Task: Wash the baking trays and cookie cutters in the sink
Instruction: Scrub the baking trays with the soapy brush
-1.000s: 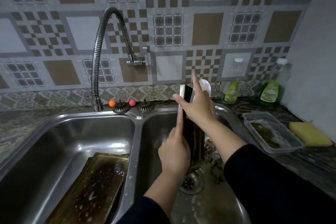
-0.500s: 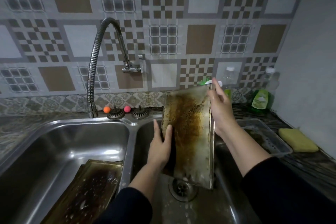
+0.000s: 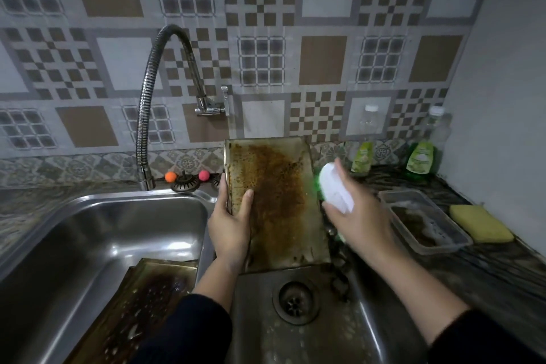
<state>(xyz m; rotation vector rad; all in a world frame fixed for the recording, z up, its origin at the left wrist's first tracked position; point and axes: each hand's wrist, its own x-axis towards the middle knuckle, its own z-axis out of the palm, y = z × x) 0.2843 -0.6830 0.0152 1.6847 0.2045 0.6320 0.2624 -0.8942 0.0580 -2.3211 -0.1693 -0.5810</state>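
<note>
I stand a rust-brown stained baking tray (image 3: 274, 201) on its short edge in the right basin of the double sink (image 3: 359, 331), its dirty face turned toward me and its lower edge down near the drain (image 3: 296, 302). My left hand (image 3: 232, 230) grips the tray's left rim, thumb curled over the front and fingers wrapped behind. My right hand (image 3: 359, 223) is closed around a white-handled scrub brush (image 3: 335, 190) with a bit of green showing under it, held just beside the tray's right edge; I cannot tell whether it touches the metal. A second baking tray (image 3: 141, 304), dark and wet with droplets, leans in the left basin. The coiled metal faucet (image 3: 153, 91) arches over the left basin from the rim behind it. On the counter to my right sit a clear plastic container (image 3: 428, 221) with murky suds, a yellow sponge (image 3: 480, 223) beside it, and two green-labelled soap bottles (image 3: 421, 154) against the tiled wall. Small dark shapes lie in the right basin by the tray, too blurred to identify
</note>
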